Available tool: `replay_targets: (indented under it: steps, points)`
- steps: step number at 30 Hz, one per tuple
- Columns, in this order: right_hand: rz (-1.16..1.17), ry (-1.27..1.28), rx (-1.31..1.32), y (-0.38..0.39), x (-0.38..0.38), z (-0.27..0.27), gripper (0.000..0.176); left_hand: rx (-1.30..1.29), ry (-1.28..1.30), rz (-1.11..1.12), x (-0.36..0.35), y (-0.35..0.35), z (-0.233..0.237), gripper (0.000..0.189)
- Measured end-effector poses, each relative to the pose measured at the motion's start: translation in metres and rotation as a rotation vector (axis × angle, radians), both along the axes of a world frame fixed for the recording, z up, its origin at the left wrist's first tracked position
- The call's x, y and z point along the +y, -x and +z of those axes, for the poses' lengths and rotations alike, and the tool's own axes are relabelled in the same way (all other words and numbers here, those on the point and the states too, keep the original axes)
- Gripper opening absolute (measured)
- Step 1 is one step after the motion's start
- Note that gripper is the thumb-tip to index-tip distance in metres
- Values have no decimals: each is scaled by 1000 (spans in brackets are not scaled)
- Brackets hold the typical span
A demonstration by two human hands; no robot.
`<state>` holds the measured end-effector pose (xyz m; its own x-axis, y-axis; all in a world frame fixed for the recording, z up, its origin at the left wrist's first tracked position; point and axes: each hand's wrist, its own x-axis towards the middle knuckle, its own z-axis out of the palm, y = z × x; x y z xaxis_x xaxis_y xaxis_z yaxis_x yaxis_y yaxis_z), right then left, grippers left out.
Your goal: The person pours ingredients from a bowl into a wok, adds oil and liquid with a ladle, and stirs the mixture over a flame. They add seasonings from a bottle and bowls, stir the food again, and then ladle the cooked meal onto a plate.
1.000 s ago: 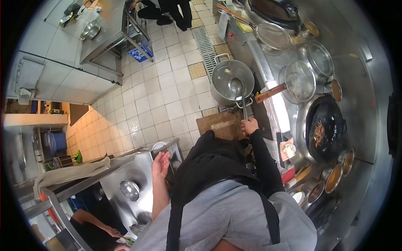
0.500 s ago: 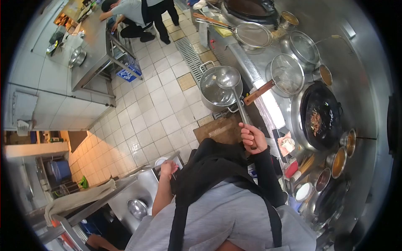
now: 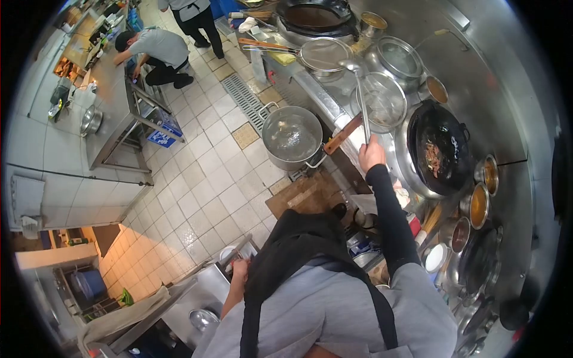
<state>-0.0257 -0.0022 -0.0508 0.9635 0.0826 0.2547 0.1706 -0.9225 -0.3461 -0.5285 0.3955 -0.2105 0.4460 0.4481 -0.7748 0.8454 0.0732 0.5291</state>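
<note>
- The right hand [image 3: 372, 153] is closed around the handle of a long ladle [image 3: 364, 110], arm stretched out over the steel range [image 3: 344, 88].
- The ladle's bowl is at the far end, by the rim of the upper strainer [image 3: 322, 55], its handle crossing the lower strainer [image 3: 387, 106] in view. Whether metal touches metal, or anything is in the bowl, I cannot tell from here.
- The left hand [image 3: 240, 269] is low beside the steel counter [image 3: 190, 298], near a white bowl [image 3: 227, 253]. Its fingers look partly curled; I cannot tell whether they grip anything.
- What is in hand, as I judge it, is holding the ladle out over the range, wide of the big pot [image 3: 286, 163], which sits on the floor with cloudy liquid in it.
- To the right of the ladle is the black wok [image 3: 455, 170], with a small heap of browned food [image 3: 432, 159] inside. Metal bowls [image 3: 479, 206] of orange liquid stand beyond it.
- Moving the ladle safely from there calls, I'd say, for a firm wrist, a level bowl and enough lift to miss the strainer rims.
- Two other people, one crouched [image 3: 161, 48], one standing [image 3: 194, 21], are well apart from these hands.
</note>
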Motion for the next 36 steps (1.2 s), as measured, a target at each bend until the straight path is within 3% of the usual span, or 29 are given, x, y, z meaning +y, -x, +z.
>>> replay_targets:
  steps: [2,3,4,6,7,8,9,12,15,17,22,24,27,29,31,35,36]
  points:
    - [-23,-315,76,28,27,14,27,-86,-21,-29,8,16,-25,13]
    - [88,-484,-65,41,41,7,30,-133,-67,-110,15,31,-46,13]
    - [-73,-968,498,64,61,33,29,-181,-202,-336,26,49,-71,13]
    - [-39,-1444,810,99,85,58,25,-272,-727,-908,48,85,-122,13]
    - [-52,-1497,938,108,88,53,23,-179,-359,-638,39,70,-98,15]
    - [-67,-1547,1067,113,90,46,20,-114,2,-183,29,57,-76,18]
    - [-74,-1488,1125,115,93,34,18,-23,176,223,16,33,-36,23]
    - [-51,-911,1026,110,107,-50,20,-25,119,148,18,27,-26,26]
    - [-43,-615,956,103,112,-78,18,68,66,379,13,13,-6,20]
    - [-54,-647,1011,97,106,-97,18,74,52,321,19,26,-18,12]
    - [-133,-820,1197,93,102,-109,15,139,5,273,10,28,2,13]
    - [-207,-1084,1257,97,94,-107,14,68,71,323,5,36,2,12]
    - [-214,-1312,1306,109,81,-75,15,99,7,161,7,69,-59,12]
    - [-193,-1375,1314,121,72,-43,11,131,-9,98,1,55,-36,10]
    - [-188,-1403,1305,130,64,-6,12,125,-149,-281,3,33,-24,9]
    - [-128,-1691,1373,131,41,48,20,36,-693,-1661,22,1,-55,16]
    - [-100,-1752,1390,129,33,57,21,91,-454,-1128,19,-14,-53,14]
